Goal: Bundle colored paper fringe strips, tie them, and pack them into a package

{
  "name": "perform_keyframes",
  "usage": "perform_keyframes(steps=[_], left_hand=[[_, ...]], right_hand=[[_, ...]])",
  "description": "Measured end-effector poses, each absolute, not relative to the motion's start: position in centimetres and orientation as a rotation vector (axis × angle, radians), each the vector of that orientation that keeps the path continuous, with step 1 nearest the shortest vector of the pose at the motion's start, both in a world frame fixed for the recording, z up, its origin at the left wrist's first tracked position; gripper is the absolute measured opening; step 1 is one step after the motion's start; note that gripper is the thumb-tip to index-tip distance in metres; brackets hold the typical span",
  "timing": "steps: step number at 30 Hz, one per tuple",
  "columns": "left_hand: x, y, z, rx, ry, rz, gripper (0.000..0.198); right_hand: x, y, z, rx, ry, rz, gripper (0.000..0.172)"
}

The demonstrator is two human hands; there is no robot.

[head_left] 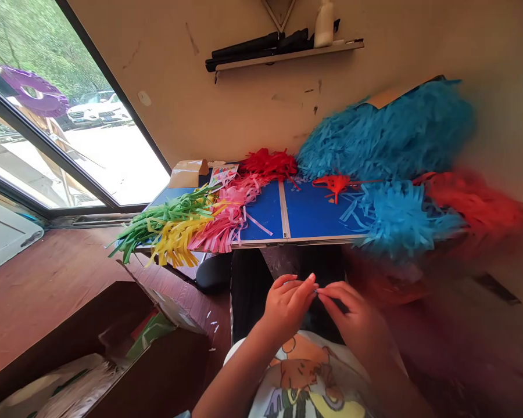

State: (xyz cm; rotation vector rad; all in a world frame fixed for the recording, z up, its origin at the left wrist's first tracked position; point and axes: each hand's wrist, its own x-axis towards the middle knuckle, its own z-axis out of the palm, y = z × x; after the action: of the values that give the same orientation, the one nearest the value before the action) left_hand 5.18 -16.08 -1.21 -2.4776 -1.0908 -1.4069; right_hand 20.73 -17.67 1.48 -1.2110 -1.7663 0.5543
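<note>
My left hand (289,306) and my right hand (351,313) meet above my lap, in front of the table's near edge. Both have their fingertips pinched together around something tiny and bluish, too small to make out. On the blue table (264,217) lie fringed paper bundles: green (169,216), yellow (181,239) and pink (229,217) at the left, red (268,164) at the back. A small red-orange tuft (335,184) lies right of the middle. A light blue bundle (403,217) hangs over the front edge at the right.
A large blue fringed pile (392,136) rests against the wall at the back right, with red fringe (479,200) beside it. An open cardboard box (169,360) stands on the floor at the left. Above the table, a shelf (287,57) holds a white bottle (324,26).
</note>
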Motion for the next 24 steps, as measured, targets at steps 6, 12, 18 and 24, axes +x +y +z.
perform_keyframes(steps=[6, 12, 18, 24], left_hand=[[5.2, -16.2, -1.3, -2.511, -1.099, -1.322, 0.038], [5.2, -16.1, -2.0, -2.651, -1.318, -1.475, 0.014], [5.6, -16.0, -2.5, -2.766, -1.545, -1.577, 0.019], [5.1, -12.7, -2.3, -2.805, -1.936, -1.716, 0.016]], right_hand=[[21.2, -16.9, 1.1, -1.158, -1.902, 0.462, 0.019], [21.2, -17.3, 1.3, -1.191, -2.015, 0.360, 0.016], [21.0, -16.8, 0.8, -1.152, -1.992, 0.288, 0.014], [21.5, -11.3, 0.3, -1.097, -2.081, 0.434, 0.014]])
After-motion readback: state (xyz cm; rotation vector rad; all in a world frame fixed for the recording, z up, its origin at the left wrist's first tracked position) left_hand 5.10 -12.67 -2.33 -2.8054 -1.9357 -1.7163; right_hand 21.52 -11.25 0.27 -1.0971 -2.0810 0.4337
